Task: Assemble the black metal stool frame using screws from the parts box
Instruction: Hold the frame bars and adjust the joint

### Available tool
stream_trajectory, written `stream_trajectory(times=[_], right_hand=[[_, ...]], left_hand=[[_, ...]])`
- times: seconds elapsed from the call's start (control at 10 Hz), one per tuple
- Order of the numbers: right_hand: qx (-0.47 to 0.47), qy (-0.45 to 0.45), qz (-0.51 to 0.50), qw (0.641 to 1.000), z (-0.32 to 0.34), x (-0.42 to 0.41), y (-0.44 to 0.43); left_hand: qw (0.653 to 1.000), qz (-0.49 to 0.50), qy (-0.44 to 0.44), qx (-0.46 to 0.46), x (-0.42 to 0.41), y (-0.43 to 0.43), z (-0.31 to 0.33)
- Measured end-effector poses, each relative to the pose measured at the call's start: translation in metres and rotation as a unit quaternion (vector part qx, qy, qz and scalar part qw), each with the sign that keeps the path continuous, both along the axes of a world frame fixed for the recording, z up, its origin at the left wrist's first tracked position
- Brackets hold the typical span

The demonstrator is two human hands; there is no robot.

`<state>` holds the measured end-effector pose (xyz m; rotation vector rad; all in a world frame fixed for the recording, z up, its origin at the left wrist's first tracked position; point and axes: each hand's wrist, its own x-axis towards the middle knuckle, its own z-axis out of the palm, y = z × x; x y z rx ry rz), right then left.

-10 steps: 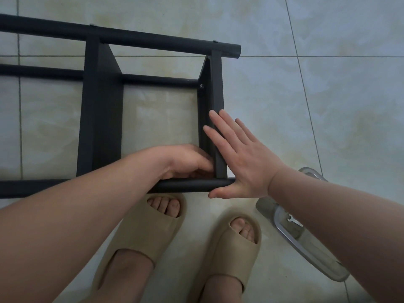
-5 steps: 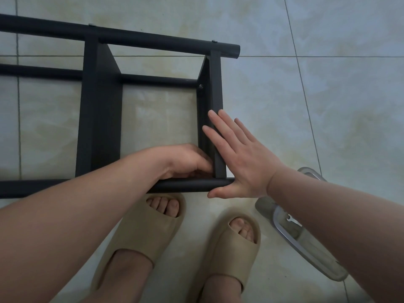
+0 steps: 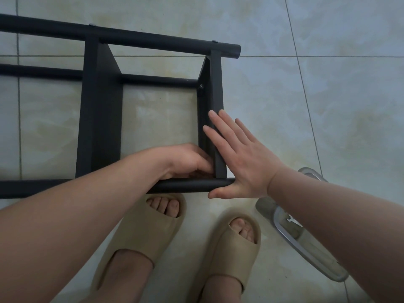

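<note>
At 6 o'clock, nearest the camera, 2 feet in beige slide sandals, the left sandal [image 3: 140, 232] and the right sandal [image 3: 231, 248], stand on a pale tiled floor [image 3: 328, 106]. At 4 o'clock a clear plastic parts box [image 3: 306, 248] lies on the floor, partly hidden under the right forearm; its contents are too small to tell.

Just beyond the toes, the black metal stool frame [image 3: 100, 119] lies on its side, filling the view from 9 to 12 o'clock. Its near tube [image 3: 192, 185] runs left to right.

The left grip [image 3: 185, 162], a bare hand, reaches into the inner corner where the near tube meets the right crossbar [image 3: 216, 106]. Its fingers are curled tight against the bar; whether they pinch anything is hidden, so I cannot tell.

The right grip [image 3: 238, 162], also bare, is spread flat with straight fingers, pressing the outer face of the right crossbar, the thumb lying beside the end of the near tube. It holds nothing.

Farther off, a small screw head [image 3: 201, 85] shows near the top of the right crossbar. At 12 o'clock the far tube [image 3: 153, 40] closes the frame
</note>
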<state>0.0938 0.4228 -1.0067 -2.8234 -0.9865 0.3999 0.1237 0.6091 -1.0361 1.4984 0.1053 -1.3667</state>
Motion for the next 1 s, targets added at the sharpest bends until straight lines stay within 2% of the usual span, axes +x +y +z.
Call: stream_trajectory(times=[0.2, 0.7, 1.0], right_hand=[[-0.003, 0.002, -0.001, 1.000, 0.0004, -0.0001, 0.0002], [0.002, -0.003, -0.001, 1.000, -0.0011, -0.0007, 0.0000], [0.002, -0.001, -0.001, 1.000, -0.0006, 0.0000, 0.0005]], left_hand=[[0.999, 0.015, 0.037, -0.031, 0.0012, 0.0029, -0.0047], [1.000, 0.004, 0.007, 0.001, 0.0005, -0.0021, -0.0042], [0.999, 0.026, 0.022, -0.026, 0.0019, -0.0009, -0.0096]])
